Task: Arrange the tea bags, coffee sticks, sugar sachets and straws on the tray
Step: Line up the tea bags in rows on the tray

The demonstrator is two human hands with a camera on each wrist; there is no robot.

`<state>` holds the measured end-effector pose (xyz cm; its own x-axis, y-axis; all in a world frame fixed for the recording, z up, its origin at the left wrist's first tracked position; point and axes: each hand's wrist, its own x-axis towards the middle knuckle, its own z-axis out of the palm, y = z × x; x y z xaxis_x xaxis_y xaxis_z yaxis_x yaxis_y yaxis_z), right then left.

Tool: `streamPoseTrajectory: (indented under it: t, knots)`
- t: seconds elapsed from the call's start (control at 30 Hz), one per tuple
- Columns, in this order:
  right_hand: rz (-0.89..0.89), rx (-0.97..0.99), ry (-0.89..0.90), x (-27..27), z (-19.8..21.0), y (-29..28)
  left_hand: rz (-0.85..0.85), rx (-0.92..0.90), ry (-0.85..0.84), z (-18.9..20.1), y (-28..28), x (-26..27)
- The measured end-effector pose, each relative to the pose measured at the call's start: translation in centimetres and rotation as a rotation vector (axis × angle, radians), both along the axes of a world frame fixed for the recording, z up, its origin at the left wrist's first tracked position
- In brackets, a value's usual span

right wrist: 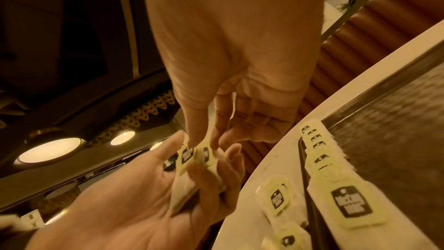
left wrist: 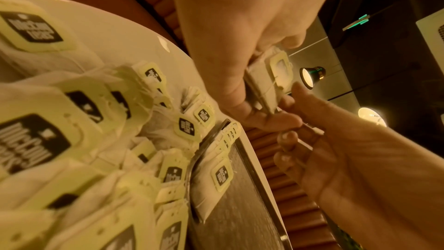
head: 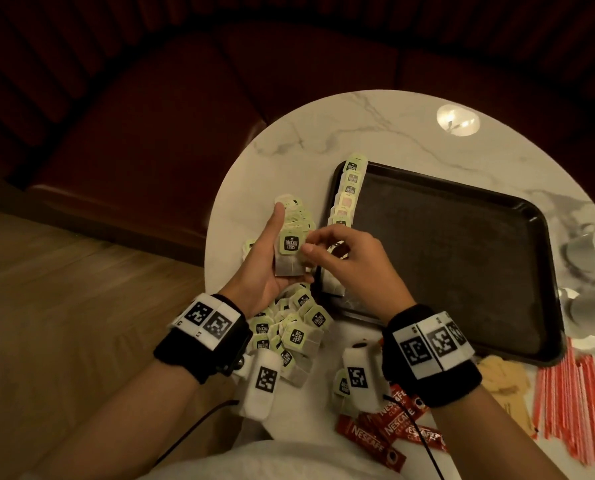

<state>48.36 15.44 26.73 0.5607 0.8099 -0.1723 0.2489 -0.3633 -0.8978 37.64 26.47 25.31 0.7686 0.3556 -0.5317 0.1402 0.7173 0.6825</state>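
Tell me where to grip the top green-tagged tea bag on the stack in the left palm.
Pinch the top green-tagged tea bag at its tag-side right edge, coming from the right: that edge overhangs the left hand, whose thumb covers the left edge.

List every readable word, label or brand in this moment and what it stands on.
"McCoy teas": tag of the tea bag held in the left hand, pinched by the right hand, and tags in the loose tea bags.
"NESCAFE CLASSIC": red coffee sticks.
Row on the tray: tags too small.
Wristband markers: patterns only.
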Motion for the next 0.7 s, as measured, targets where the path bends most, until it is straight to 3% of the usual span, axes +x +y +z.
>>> streamPoseTrajectory:
  t: [0.27, 0.47, 0.7]
  knots:
    - [-0.122, 0.051, 0.026, -0.7, -0.2, 0.6, 0.016, 0.000, -0.022, 0.0, 0.0, 0.4]
    - [-0.039, 0.045, 0.043, -0.9, -0.3, 0.5, 0.004, 0.030, -0.027, -0.6, 0.1, 0.8]
    - [-0.121, 0.209, 0.115, 0.8, 1.9, -0.4, 0.012, 0.161, -0.058, 0.4, 0.3, 0.5]
